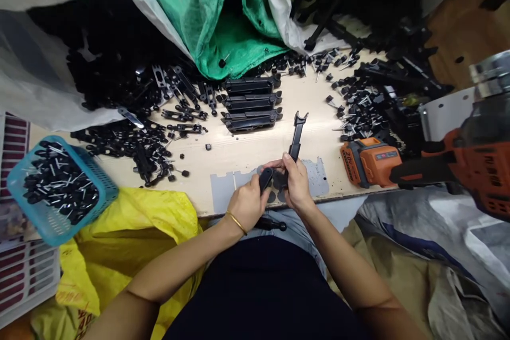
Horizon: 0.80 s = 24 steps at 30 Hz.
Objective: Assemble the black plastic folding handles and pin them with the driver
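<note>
Dark shirt point(258, 287) nearest; left of the drill battery point(372, 162), my left hand point(246, 202) clasped 1 black bar point(265, 179), right hand point(298, 183) 1 forked arm point(297, 135); slackening risked drops.

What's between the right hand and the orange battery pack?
Head view: next to the right hand, the end of a flat grey sheet; then a narrow strip of wooden tabletop before the orange battery pack.

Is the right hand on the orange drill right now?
No, the right hand grips a long black part, apart from the orange drill.
</note>
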Motion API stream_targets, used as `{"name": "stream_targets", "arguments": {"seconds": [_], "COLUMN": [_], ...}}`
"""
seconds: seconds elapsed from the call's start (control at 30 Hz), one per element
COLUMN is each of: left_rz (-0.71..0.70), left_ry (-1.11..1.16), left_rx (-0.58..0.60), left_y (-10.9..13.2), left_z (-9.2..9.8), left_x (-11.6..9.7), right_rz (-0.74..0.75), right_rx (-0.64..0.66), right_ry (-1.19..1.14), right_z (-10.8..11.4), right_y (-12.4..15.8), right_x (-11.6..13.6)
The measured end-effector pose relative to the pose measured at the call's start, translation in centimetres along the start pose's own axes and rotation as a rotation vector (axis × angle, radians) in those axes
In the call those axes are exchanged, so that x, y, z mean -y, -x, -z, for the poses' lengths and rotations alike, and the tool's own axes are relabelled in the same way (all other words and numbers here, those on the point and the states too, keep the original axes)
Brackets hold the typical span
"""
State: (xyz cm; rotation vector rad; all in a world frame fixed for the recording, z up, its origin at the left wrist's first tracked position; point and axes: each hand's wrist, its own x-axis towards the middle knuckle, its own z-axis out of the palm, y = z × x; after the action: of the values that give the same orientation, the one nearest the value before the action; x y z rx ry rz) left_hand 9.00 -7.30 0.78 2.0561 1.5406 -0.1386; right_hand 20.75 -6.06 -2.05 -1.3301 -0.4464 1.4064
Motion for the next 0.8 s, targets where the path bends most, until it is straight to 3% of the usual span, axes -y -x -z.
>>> {"name": "stream_targets", "arguments": {"seconds": [0.37,0.6,0.8], "left_rz": [0.028,0.043,-0.021], "left_ry": [-0.014,-0.022,0.064], "left_rx": [0.046,-0.038,0.009], "left_y": [0.9,0.9,0.6], "left_z": [-0.8,-0.9,-0.4], "left_x": [0.1,0.2,1.1], "right_rz": [0.003,-0.091,-0.053], "right_rx": [-0.028,-0.049,0.038], "right_ry": [0.044,-0.002,0.067], "right_z": [0.2,-0.8,-0.4], "right_y": [1.0,0.9,0.8], "right_x": [-1.1,-0.1,-0.1]}}
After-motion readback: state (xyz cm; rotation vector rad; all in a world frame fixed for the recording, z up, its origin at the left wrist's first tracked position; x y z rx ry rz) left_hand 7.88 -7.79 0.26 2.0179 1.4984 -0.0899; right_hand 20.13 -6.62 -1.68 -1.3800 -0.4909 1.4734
